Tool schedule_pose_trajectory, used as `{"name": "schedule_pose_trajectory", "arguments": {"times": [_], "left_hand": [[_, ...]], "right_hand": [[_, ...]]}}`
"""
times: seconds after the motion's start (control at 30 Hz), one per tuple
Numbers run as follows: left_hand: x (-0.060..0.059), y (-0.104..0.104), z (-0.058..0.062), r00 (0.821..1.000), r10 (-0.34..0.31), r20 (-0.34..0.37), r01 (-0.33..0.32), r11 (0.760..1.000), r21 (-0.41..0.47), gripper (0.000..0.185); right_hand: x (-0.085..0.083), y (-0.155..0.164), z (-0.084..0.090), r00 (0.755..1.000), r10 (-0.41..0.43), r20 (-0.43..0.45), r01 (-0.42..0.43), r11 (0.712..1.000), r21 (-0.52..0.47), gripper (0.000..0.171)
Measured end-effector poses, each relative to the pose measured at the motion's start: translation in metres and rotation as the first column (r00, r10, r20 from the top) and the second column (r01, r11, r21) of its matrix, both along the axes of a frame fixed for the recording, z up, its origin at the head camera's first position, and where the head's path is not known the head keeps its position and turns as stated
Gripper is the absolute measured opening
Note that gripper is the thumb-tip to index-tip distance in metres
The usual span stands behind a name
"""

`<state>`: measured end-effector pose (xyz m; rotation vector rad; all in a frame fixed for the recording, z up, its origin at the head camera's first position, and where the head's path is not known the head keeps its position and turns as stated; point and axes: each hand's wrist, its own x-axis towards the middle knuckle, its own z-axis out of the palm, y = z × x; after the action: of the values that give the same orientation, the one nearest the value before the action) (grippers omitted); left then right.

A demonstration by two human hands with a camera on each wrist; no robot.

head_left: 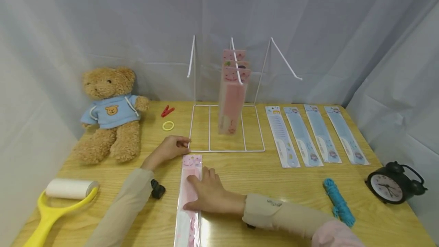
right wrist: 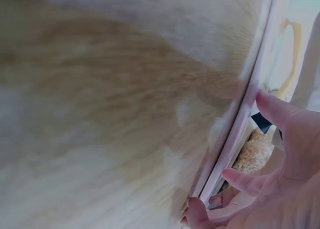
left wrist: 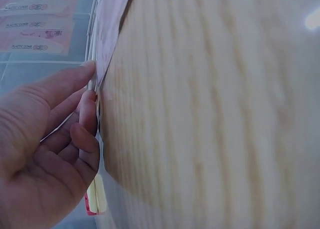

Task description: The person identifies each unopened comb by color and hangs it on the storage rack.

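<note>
My left hand (head_left: 170,148) pinches the front left corner of a white wire rack (head_left: 226,151) between thumb and fingers; the left wrist view shows the fingertips on the wire. Several pink packaged combs (head_left: 233,104) hang on the rack's middle hook. Another pink packaged comb (head_left: 188,220) lies flat in front of the rack's left corner. My right hand (head_left: 210,193) rests on it with thumb and fingers spread, touching its face and right edge. In the right wrist view the thumb (right wrist: 272,106) touches the pack, which appears nearly edge-on.
Several blue packaged combs (head_left: 302,136) lie right of the rack. A teddy bear (head_left: 111,113), red clip (head_left: 167,111) and yellow ring (head_left: 168,125) are on the left. A lint roller (head_left: 72,189) lies front left; blue rope (head_left: 337,201) and a black alarm clock (head_left: 387,188) are at right.
</note>
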<state>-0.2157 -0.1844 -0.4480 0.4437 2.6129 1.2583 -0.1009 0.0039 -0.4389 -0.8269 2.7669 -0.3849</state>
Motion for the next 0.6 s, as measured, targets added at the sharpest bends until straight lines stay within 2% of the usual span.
{"name": "schedule_pose_trajectory", "arguments": {"times": [0.33,0.6], "left_hand": [[-0.001,-0.002,-0.001,1.0,0.004,0.012,-0.004,1.0,0.012,0.034],[-0.002,-0.002,-0.002,1.0,0.002,0.018,-0.002,1.0,0.018,0.034]], "right_hand": [[-0.001,0.003,0.01,0.977,-0.067,0.204,0.092,0.989,-0.113,0.073],[-0.003,0.004,0.014,0.965,-0.079,0.249,0.115,0.984,-0.133,0.073]]}}
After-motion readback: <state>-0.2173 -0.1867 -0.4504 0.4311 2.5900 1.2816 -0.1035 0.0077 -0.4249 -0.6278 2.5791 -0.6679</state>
